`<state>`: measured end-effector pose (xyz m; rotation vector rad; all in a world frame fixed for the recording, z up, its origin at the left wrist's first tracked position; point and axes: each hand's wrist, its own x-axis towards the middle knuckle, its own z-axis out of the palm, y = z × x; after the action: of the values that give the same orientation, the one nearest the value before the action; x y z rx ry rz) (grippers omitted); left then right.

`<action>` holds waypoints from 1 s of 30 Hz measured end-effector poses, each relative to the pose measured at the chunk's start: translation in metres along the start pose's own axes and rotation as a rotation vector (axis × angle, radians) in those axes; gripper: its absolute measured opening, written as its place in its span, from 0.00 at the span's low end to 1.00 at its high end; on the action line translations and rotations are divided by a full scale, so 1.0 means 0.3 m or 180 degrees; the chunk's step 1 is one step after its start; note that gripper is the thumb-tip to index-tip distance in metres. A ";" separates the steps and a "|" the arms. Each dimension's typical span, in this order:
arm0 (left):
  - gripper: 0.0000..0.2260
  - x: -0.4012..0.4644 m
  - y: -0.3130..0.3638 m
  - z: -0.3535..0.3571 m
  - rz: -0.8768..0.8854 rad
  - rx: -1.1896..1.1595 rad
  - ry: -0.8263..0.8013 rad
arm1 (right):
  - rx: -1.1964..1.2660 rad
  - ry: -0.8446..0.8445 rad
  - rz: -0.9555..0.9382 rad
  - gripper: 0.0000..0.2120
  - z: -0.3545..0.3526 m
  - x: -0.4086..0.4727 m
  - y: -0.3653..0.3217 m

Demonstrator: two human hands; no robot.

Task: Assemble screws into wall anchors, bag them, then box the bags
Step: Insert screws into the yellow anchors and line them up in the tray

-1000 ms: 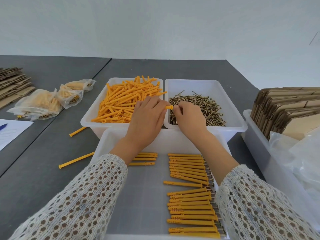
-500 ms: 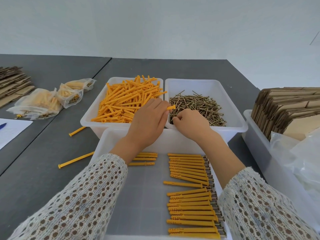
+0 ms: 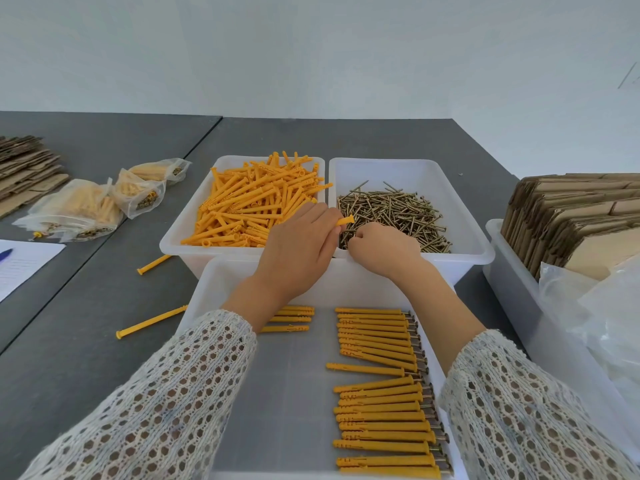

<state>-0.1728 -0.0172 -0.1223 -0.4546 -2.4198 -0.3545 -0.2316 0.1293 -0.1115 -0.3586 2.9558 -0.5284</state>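
The left hand (image 3: 294, 251) grips one orange anchor (image 3: 345, 221), whose flanged end pokes out past the fingers over the divide between the two far bins. The right hand (image 3: 382, 249) rests at the near-left edge of the screws (image 3: 391, 216), fingers curled under; whether they pinch a screw cannot be told.

The anchor bin (image 3: 180, 233) sits at 11 o'clock from the hands, heaped with loose anchors (image 3: 256, 206). The screw bin (image 3: 460, 209) touches it on the right, at 1 o'clock. At 6 o'clock, the near tray (image 3: 214, 282) holds assembled anchors (image 3: 379, 389) in a column along its right side, screw heads showing at their right ends, and a few more by the left wrist.

Two stray anchors (image 3: 152, 320) lie on the table (image 3: 69, 358) at 9 o'clock. Filled bags (image 3: 76, 209) lie at 10 o'clock; each has a dark printed patch, too small to read. Flat cardboard (image 3: 24, 168) is stacked beyond them. A lined sheet (image 3: 24, 268) with a blue pen (image 3: 5, 254) sits at the left edge; no writing is legible. At 3 o'clock a bin (image 3: 512, 289) holds upright folded cartons (image 3: 571, 216) and clear plastic (image 3: 602, 317).
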 end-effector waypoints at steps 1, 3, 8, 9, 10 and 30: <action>0.14 0.000 -0.001 0.001 -0.0001 0.0014 -0.0014 | 0.0023 0.0050 -0.0012 0.09 0.002 -0.001 0.002; 0.13 -0.001 -0.002 0.003 0.0006 0.0032 -0.0020 | 0.0070 0.0173 -0.0054 0.07 0.004 -0.005 0.004; 0.10 -0.001 -0.004 0.006 0.0030 0.0062 0.0009 | 0.0241 0.0623 -0.0290 0.05 0.009 -0.011 0.004; 0.10 -0.001 -0.004 0.006 0.0029 0.0063 0.0016 | 0.0252 0.0791 -0.0323 0.06 0.009 -0.010 0.001; 0.10 -0.001 -0.004 0.007 0.0027 0.0061 0.0024 | 0.0296 0.0971 -0.0365 0.07 0.009 -0.010 -0.002; 0.17 0.000 -0.018 0.006 -0.0458 -0.0195 0.0150 | 0.1385 0.1745 -0.1843 0.12 0.005 -0.068 -0.067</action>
<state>-0.1761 -0.0214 -0.1244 -0.2959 -2.4071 -0.4972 -0.2076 0.1157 -0.1042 -1.1880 3.0465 -1.5170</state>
